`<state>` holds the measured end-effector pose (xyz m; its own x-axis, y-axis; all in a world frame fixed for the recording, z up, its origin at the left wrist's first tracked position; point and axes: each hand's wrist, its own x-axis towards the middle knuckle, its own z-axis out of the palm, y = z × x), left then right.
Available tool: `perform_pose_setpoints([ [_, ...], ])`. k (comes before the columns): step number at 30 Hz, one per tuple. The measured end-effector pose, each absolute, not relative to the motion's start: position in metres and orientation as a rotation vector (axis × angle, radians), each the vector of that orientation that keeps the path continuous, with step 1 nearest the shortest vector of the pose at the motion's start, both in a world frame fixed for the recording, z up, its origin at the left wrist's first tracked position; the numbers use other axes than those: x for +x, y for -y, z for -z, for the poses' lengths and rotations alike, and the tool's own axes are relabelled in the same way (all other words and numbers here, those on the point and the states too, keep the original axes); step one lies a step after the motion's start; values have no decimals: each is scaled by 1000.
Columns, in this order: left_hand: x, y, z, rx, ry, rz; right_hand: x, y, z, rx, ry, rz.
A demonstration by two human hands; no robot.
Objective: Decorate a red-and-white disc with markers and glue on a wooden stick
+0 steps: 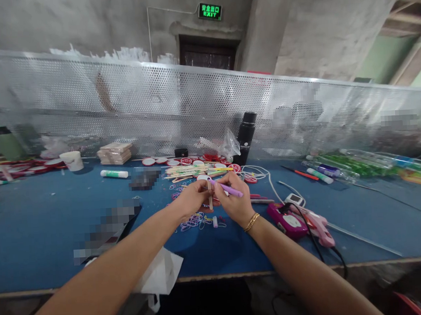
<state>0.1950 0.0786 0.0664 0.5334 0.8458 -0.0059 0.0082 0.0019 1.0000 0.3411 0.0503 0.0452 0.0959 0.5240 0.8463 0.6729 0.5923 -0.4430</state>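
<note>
Both my hands meet over the blue table (pixel 58 217) near its middle. My left hand (pixel 191 199) pinches a thin pale wooden stick (pixel 210 197) held upright. My right hand (pixel 235 198) grips a purple pen (pixel 229 189), its tip against the top of the stick. A gold bracelet sits on my right wrist. Below the hands lie small coloured rubber bands (pixel 192 221) and a pen cap (pixel 215 221). Behind them is a pile of sticks (pixel 193 170) and red-and-white round discs (pixel 182 160).
A black flask (pixel 246 137) stands at the perforated metal screen (pixel 123 105). A pink glue gun (pixel 318 224) and magenta device (pixel 287 220) with black cord lie right. A glue stick (pixel 114 174), white cup (pixel 72 160) and stacked wood pieces (pixel 114 153) sit left. White paper (pixel 160 273) overhangs the front edge.
</note>
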Motion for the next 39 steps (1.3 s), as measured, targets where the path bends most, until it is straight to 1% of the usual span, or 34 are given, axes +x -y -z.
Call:
perform_pose_setpoints([
  [39, 195, -78, -68, 1405, -805, -798, 341, -49, -46, -1023, 1513, 178],
])
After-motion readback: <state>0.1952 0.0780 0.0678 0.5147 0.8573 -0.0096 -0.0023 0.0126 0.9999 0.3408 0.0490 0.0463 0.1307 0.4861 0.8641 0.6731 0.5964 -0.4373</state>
